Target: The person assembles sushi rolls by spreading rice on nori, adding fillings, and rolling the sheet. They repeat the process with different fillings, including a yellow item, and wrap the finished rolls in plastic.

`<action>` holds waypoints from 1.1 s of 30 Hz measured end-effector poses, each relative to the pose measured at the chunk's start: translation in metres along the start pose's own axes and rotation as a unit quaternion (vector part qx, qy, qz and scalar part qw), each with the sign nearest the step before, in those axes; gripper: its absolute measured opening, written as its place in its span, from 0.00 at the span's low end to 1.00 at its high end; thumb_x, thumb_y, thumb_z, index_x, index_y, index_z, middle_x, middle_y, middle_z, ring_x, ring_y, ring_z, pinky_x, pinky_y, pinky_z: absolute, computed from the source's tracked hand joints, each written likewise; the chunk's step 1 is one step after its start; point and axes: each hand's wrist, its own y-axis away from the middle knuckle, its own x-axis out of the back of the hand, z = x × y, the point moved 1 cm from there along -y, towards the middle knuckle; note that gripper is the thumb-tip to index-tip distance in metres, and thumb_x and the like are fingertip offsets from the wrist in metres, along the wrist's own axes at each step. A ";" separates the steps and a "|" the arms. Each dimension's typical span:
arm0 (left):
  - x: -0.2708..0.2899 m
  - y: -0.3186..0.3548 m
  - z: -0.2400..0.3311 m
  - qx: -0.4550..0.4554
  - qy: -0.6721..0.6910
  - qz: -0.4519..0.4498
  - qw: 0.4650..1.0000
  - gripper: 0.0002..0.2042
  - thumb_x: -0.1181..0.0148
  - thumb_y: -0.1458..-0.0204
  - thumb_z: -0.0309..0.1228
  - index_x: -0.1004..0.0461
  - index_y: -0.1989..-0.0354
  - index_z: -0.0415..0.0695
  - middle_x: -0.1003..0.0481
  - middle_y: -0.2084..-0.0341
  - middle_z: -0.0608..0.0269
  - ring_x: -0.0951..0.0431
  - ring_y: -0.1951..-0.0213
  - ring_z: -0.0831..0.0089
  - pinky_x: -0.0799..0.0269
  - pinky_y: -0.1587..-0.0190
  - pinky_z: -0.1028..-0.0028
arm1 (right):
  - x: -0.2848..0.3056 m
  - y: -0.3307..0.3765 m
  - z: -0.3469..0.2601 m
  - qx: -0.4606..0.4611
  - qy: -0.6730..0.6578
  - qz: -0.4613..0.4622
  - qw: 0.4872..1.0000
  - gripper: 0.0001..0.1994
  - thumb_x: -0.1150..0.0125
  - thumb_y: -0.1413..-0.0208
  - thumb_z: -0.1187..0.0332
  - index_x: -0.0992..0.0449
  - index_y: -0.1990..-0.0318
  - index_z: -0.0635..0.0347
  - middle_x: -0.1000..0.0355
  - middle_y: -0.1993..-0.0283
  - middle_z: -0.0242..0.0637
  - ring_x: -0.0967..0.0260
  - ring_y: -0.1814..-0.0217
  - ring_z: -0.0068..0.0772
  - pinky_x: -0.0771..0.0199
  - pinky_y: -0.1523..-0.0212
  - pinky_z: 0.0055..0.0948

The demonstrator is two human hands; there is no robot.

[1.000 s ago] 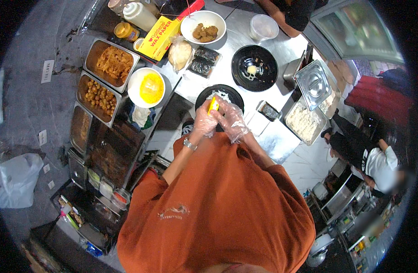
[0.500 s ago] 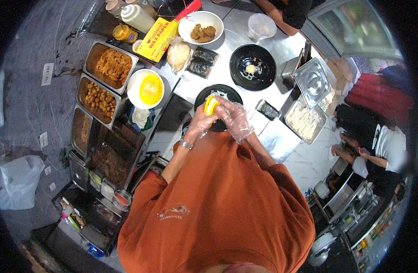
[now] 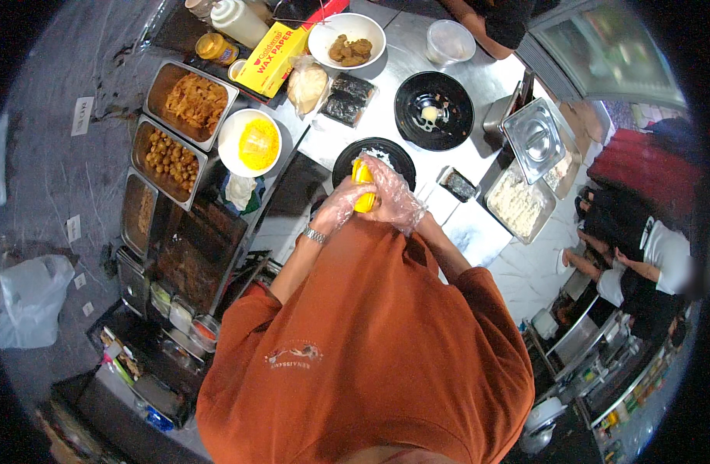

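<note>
Both my hands wear clear plastic gloves and meet over a black plate (image 3: 406,158). Between them is a small yellow plastic mold (image 3: 362,172); the fingers cover much of it. My left hand (image 3: 339,206) closes on its left side, and my right hand (image 3: 395,199) wraps it from the right and above. White rice-like bits (image 3: 379,156) lie on the plate beyond the fingers. Right of the plate sits a seaweed-wrapped block (image 3: 457,185). A black bowl (image 3: 413,133) farther off holds a pale lump and some liquid.
Leftward are a bowl of yellow shreds (image 3: 257,145) and metal pans of food (image 3: 167,161). Beyond the plate are wrapped seaweed pieces (image 3: 347,100), a wax paper box (image 3: 268,62) and a white bowl (image 3: 316,37). A rice pan (image 3: 519,207) and metal lid (image 3: 532,139) stand rightward. Other people are nearby.
The yellow mold has turned in my hands, and more of its lower part shows. My right hand has closed further over it; the view has shifted slightly.
</note>
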 end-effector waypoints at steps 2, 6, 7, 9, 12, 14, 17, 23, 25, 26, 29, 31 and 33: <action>0.004 -0.003 -0.001 -0.013 -0.029 -0.003 0.999 0.18 0.36 0.44 0.30 0.29 0.46 0.38 0.23 0.57 0.62 0.20 0.60 0.74 0.22 0.56 0.73 | 0.002 0.003 0.002 -0.022 0.019 -0.023 0.999 0.59 0.18 0.65 0.59 0.50 0.26 0.67 0.44 0.28 0.57 0.45 0.25 0.57 0.44 0.26 0.44; 0.004 -0.011 -0.011 -0.061 0.030 0.033 0.997 0.17 0.33 0.47 0.30 0.26 0.50 0.38 0.22 0.60 0.64 0.21 0.62 0.73 0.23 0.59 0.73 | 0.006 -0.006 -0.006 -0.099 -0.051 -0.057 0.992 0.55 0.21 0.67 0.64 0.46 0.28 0.65 0.45 0.27 0.56 0.48 0.24 0.55 0.46 0.24 0.43; 0.003 -0.012 -0.013 -0.077 0.070 0.051 0.993 0.16 0.32 0.48 0.31 0.25 0.52 0.39 0.22 0.62 0.65 0.21 0.62 0.73 0.24 0.60 0.73 | 0.007 -0.008 -0.007 -0.080 -0.052 -0.057 0.994 0.55 0.21 0.67 0.64 0.46 0.28 0.64 0.44 0.28 0.55 0.47 0.24 0.55 0.46 0.24 0.43; 0.005 -0.013 -0.010 -0.051 0.062 0.052 0.995 0.17 0.32 0.48 0.30 0.26 0.51 0.39 0.22 0.61 0.64 0.20 0.62 0.72 0.23 0.60 0.73 | 0.009 -0.010 -0.009 -0.044 -0.052 -0.054 0.996 0.55 0.21 0.68 0.64 0.46 0.28 0.63 0.42 0.30 0.54 0.44 0.26 0.54 0.44 0.25 0.42; 0.005 -0.009 0.001 -0.024 0.029 0.059 0.998 0.15 0.35 0.46 0.30 0.26 0.51 0.39 0.22 0.62 0.64 0.20 0.63 0.72 0.23 0.60 0.73 | 0.009 -0.013 -0.016 -0.084 -0.076 -0.030 0.993 0.51 0.20 0.67 0.63 0.40 0.31 0.63 0.38 0.32 0.52 0.38 0.30 0.53 0.38 0.29 0.43; 0.000 -0.004 0.010 -0.023 0.021 0.066 0.997 0.14 0.36 0.45 0.30 0.26 0.52 0.39 0.23 0.63 0.64 0.20 0.64 0.73 0.22 0.61 0.73 | 0.008 -0.012 -0.013 -0.079 -0.070 -0.032 0.994 0.53 0.21 0.68 0.63 0.42 0.30 0.64 0.39 0.33 0.53 0.39 0.30 0.53 0.38 0.29 0.43; -0.007 0.002 0.017 -0.033 0.038 0.065 0.997 0.14 0.37 0.45 0.31 0.26 0.53 0.40 0.22 0.63 0.65 0.21 0.64 0.73 0.23 0.61 0.73 | 0.006 -0.013 -0.011 -0.060 -0.057 -0.026 0.996 0.54 0.21 0.69 0.63 0.44 0.29 0.64 0.38 0.34 0.53 0.38 0.31 0.54 0.38 0.29 0.43; 0.015 -0.011 -0.006 -0.004 0.112 0.037 0.993 0.17 0.37 0.44 0.34 0.26 0.50 0.40 0.22 0.61 0.61 0.19 0.60 0.70 0.22 0.58 0.71 | -0.002 -0.016 -0.016 -0.098 -0.050 -0.016 0.994 0.55 0.20 0.69 0.62 0.44 0.29 0.64 0.37 0.34 0.54 0.37 0.32 0.56 0.36 0.30 0.43; 0.019 -0.014 -0.015 -0.006 0.151 0.032 0.988 0.15 0.38 0.43 0.36 0.26 0.51 0.42 0.21 0.61 0.61 0.19 0.61 0.70 0.21 0.56 0.69 | -0.003 -0.016 -0.015 -0.102 -0.061 -0.015 0.993 0.56 0.19 0.69 0.59 0.44 0.28 0.64 0.38 0.34 0.55 0.37 0.31 0.56 0.36 0.30 0.43; 0.017 -0.013 -0.011 -0.029 0.168 0.038 0.985 0.18 0.38 0.43 0.40 0.26 0.50 0.42 0.21 0.61 0.59 0.19 0.60 0.68 0.20 0.56 0.68 | -0.001 -0.016 -0.013 -0.092 -0.065 -0.009 0.994 0.56 0.19 0.68 0.57 0.44 0.28 0.64 0.38 0.34 0.55 0.38 0.31 0.55 0.36 0.30 0.43; 0.001 0.003 0.022 -0.027 0.270 0.011 0.962 0.26 0.39 0.42 0.51 0.26 0.48 0.42 0.21 0.60 0.56 0.18 0.58 0.61 0.19 0.55 0.66 | 0.003 -0.017 -0.012 -0.075 -0.068 -0.003 0.995 0.56 0.18 0.67 0.55 0.44 0.28 0.63 0.38 0.33 0.54 0.38 0.30 0.54 0.37 0.30 0.43; -0.005 0.007 0.038 0.077 0.397 -0.074 0.911 0.29 0.42 0.42 0.58 0.26 0.48 0.42 0.21 0.60 0.55 0.18 0.59 0.58 0.18 0.57 0.63 | 0.006 -0.016 -0.016 -0.076 -0.060 0.000 0.995 0.55 0.18 0.65 0.55 0.43 0.28 0.63 0.38 0.33 0.54 0.38 0.30 0.53 0.37 0.30 0.43; 0.005 -0.003 0.012 0.055 0.440 -0.101 0.891 0.29 0.52 0.38 0.60 0.25 0.52 0.42 0.21 0.62 0.53 0.18 0.63 0.57 0.18 0.62 0.60 | 0.008 -0.018 -0.024 -0.075 -0.043 -0.007 0.996 0.55 0.18 0.64 0.55 0.43 0.28 0.63 0.38 0.33 0.53 0.38 0.30 0.52 0.37 0.30 0.42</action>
